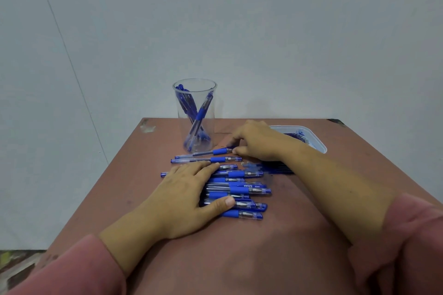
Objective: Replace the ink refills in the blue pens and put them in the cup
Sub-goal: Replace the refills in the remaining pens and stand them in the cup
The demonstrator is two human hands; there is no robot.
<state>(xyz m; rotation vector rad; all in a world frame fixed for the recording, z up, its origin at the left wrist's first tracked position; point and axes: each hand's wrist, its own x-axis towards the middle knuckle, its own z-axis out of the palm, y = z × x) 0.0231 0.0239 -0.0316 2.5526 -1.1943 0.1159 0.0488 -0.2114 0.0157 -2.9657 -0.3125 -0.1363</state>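
Head view: farthest pen (203, 153) lies on desk (299, 223) just before cup (213, 122), long axis left-right. Right hand (256, 141) nearer, fingers (239, 151) pinching its right end. Left hand (189, 191) flat, fingers straight, pressing pen pile (239, 190).

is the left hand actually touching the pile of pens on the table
Touching. The head view shows the left hand lying flat on the pile of pens, its fingers and thumb resting across the barrels with no gap.
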